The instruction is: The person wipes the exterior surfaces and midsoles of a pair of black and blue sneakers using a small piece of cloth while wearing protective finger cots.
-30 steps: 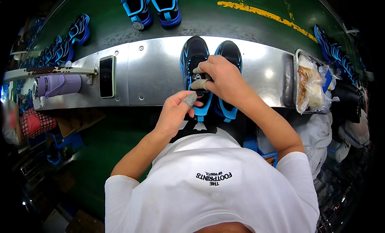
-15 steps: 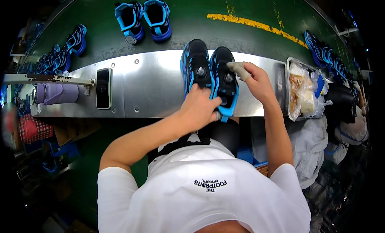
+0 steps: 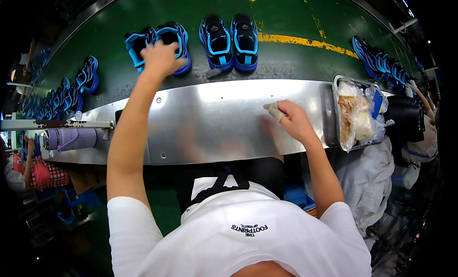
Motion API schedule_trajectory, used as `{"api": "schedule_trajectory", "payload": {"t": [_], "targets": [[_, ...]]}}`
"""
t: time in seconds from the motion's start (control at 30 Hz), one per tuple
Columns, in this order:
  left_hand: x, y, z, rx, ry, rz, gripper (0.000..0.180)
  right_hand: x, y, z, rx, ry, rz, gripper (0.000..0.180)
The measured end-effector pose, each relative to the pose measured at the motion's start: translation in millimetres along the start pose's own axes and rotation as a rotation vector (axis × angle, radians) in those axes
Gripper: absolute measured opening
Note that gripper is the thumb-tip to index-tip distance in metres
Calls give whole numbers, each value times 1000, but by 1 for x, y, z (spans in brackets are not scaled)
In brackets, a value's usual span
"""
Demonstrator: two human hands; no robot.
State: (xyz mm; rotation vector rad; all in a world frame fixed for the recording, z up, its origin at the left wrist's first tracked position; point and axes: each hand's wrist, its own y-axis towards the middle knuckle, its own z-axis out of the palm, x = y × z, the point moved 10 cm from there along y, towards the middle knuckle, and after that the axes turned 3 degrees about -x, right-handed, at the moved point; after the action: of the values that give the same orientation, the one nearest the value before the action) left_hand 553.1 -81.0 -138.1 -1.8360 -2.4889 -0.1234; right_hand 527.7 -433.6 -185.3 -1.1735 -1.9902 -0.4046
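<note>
My left hand [image 3: 163, 60] reaches over a pair of black and blue sneakers on the green surface, its fingers spread and a little blurred. The fingertips overlap the collars of the left sneaker [image 3: 135, 52] and the right sneaker [image 3: 183, 50]; whether they touch cannot be made out. Just right of that pair stands a second pair, a left sneaker [image 3: 210, 33] and a right sneaker [image 3: 244, 60], heels toward me. Above the metal ledge [image 3: 219, 124], my right hand [image 3: 292, 118] is closed with nothing visible in it. Beige covers wrap its fingertips.
A metal tray [image 3: 337, 93] with bagged items stands right on the ledge. At left are a lilac bottle [image 3: 78, 139], a worn metal bar [image 3: 57, 125] and a phone mostly behind my arm. More sneakers line the far left [image 3: 87, 75] and far right [image 3: 366, 57]. Co-workers sit at both sides.
The sneakers under my hands on the ledge now stand on the green surface beside the other pair. My left hand has moved forward and left to that other pair. My right hand holds back over the ledge.
</note>
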Motion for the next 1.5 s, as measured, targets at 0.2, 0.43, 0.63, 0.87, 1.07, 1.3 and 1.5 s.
{"api": "schedule_trajectory", "payload": {"t": [0.2,0.43,0.63,0.87,1.07,1.3,1.5], "targets": [[67,16,72,193,-109,-10,58,23,-11,24,121,-44,-52,21],[-39,-85,2,285,-559,224,42,20,-21,21,69,167,12,24],[-115,-233,6,154,-598,425,31,131,-17,19,-30,-47,-428,77],[-96,-251,-14,107,-854,282,43,156,-11,57,-99,-160,-612,49],[-33,-269,-65,-445,-1018,38,22,158,2,77,40,-258,-588,53],[2,-233,-64,-568,-788,-163,36,150,9,75,54,-216,-466,51],[-40,-207,-31,-217,-504,43,49,164,-19,83,18,-317,-494,51]]}}
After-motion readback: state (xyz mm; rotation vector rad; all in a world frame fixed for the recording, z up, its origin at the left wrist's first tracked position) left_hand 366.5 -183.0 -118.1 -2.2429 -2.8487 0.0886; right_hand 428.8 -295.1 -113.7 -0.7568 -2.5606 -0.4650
